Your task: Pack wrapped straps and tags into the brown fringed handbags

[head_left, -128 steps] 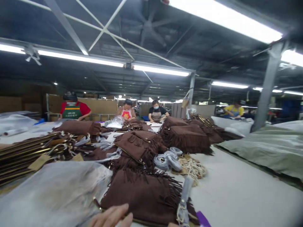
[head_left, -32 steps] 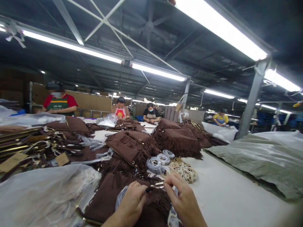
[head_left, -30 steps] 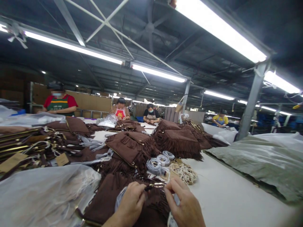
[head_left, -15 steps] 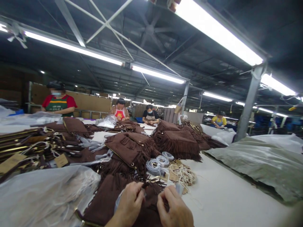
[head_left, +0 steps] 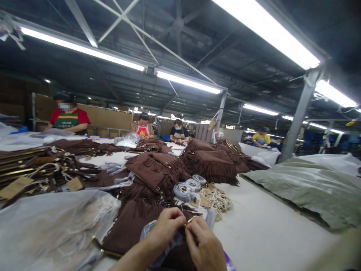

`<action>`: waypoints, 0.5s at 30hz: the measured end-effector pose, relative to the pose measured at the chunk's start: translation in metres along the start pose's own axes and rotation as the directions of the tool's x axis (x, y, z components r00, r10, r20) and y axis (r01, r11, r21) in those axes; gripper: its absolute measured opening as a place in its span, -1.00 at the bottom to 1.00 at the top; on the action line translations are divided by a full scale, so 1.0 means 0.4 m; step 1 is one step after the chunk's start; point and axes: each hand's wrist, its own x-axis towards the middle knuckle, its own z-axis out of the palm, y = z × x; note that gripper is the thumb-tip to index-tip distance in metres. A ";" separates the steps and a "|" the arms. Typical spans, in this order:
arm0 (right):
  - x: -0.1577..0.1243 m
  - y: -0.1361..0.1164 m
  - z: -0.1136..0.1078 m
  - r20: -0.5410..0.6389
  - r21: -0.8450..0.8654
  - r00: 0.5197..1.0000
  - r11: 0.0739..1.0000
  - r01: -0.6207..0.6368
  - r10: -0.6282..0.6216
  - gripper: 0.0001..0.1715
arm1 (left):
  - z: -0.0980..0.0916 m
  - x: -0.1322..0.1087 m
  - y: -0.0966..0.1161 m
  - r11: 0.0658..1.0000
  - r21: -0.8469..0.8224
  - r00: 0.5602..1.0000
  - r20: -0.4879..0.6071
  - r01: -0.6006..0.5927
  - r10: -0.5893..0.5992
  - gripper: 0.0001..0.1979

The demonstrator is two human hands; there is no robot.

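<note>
Low in the view lies a brown fringed bag (head_left: 126, 226) with a gold zipper edge. Over it, my left hand (head_left: 169, 227) and my right hand (head_left: 204, 241) come together, fingertips almost touching. Both pinch at a small gold metal clasp (head_left: 190, 219). A coiled strap in bluish wrapping (head_left: 148, 229) lies partly under my left wrist. Just beyond my hands are more wrapped coiled straps (head_left: 182, 192) and a heap of tan tags with white strings (head_left: 216, 199).
Stacked brown fringed bags (head_left: 214, 163) stand further back. Gold-zippered bags (head_left: 25, 169) pile up at left, behind a translucent plastic bag (head_left: 56, 226). Green sheeting (head_left: 307, 188) covers the right side. Several people work beyond the table (head_left: 262, 226).
My hands have moved closer together, and the gold clasp now sits between their fingertips. My left hand has shifted right and up. The camera view has shifted slightly.
</note>
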 end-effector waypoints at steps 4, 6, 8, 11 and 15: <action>0.012 -0.017 -0.035 -0.130 0.172 0.991 0.985 -0.020 0.043 -0.83 | 0.014 -0.005 0.054 0.994 0.074 0.997 -0.012 -0.081 0.083 -0.84; 0.029 -0.033 -0.058 -0.154 0.269 0.986 0.963 -0.022 0.066 -0.79 | 0.020 -0.018 0.097 0.963 0.158 0.976 0.009 -0.217 0.218 -0.81; 0.047 -0.050 -0.078 -0.083 0.368 0.988 0.925 -0.088 0.127 -0.83 | 0.025 -0.033 0.136 0.917 0.222 0.943 0.046 -0.331 0.329 -0.77; 0.064 -0.063 -0.105 0.133 0.496 0.975 0.840 -0.221 0.178 -0.77 | 0.018 -0.062 0.169 0.882 0.249 0.916 0.064 -0.400 0.397 -0.74; 0.066 -0.038 -0.167 0.225 0.530 0.960 0.806 -0.264 0.166 -0.73 | -0.061 -0.123 0.149 0.872 0.366 0.946 0.139 -0.325 0.294 -0.82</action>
